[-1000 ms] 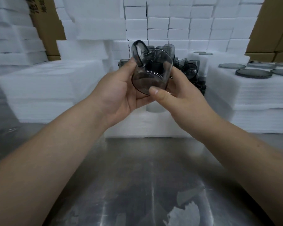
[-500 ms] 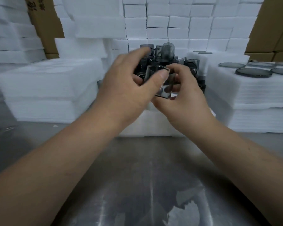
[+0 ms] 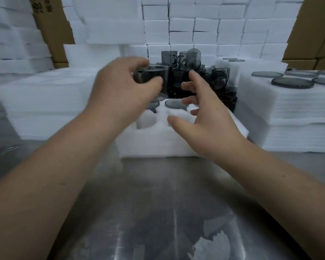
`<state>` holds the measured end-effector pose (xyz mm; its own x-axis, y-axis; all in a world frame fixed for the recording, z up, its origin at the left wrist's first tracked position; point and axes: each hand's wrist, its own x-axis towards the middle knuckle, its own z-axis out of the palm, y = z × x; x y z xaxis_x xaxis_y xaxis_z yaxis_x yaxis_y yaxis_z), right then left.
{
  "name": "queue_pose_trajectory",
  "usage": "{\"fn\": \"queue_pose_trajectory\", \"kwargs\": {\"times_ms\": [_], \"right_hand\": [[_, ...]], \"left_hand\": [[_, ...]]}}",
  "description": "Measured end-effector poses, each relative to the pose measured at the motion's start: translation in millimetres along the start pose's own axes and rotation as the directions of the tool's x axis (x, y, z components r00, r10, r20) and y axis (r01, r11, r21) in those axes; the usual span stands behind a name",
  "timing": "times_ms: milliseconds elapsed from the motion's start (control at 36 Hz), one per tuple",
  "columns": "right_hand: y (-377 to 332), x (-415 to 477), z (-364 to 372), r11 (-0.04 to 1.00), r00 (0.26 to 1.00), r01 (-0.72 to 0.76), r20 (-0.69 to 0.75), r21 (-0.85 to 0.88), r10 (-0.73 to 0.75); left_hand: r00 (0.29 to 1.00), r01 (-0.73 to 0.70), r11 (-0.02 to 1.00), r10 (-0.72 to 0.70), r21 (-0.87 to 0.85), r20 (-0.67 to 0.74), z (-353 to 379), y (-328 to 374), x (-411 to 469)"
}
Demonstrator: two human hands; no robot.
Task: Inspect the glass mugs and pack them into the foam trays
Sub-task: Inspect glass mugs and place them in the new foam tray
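Packing step, judging by the layout. The left hand grips a smoky glass mug, thumb and fingers curled round its wall, holding it in the air above the back left part of the foam tray. The right hand holds nothing, fingers spread and loose, over the tray's right side. One empty well sits near the front left, and a seated mug shows its rim in the well behind.

The next move probably calls for lowering the held mug straight into a free well, with the handle turned to fit.

Motion blur smears the left hand and mug, so the handle's direction cannot be told. The hands cover most of the tray, so the well count is unknown. The mug pile behind is tangled and partly hidden. Grey glass discs lie on foam at the right, possibly lids.
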<state>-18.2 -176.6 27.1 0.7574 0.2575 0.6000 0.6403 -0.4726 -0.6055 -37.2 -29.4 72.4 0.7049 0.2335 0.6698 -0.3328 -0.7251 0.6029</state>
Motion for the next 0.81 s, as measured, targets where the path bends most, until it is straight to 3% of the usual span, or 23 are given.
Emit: {"fn": "queue_pose_trajectory", "kwargs": {"times_ms": [83, 222, 500, 806], "right_hand": [[1, 1, -2, 0.999, 1.0, -0.026, -0.005, 0.035, 0.026], [0, 0, -2, 0.999, 0.999, -0.038, 0.018, 0.006, 0.038], [0, -1, -1, 0.998, 0.997, -0.038, 0.062, -0.048, 0.041], [-2, -1, -3, 0.997, 0.995, -0.039, 0.092, -0.069, 0.045]], "left_hand": [[0.994, 0.094, 0.995, -0.095, 0.018, 0.053, -14, -6, 10], [0.966, 0.125, 0.976, -0.16, 0.177, 0.203, -24, -8, 15], [0.901, 0.032, 0.955, -0.156, 0.296, 0.405, -25, -12, 19], [0.879, 0.014, 0.939, -0.176, 0.344, 0.444, -23, -20, 22]]}}
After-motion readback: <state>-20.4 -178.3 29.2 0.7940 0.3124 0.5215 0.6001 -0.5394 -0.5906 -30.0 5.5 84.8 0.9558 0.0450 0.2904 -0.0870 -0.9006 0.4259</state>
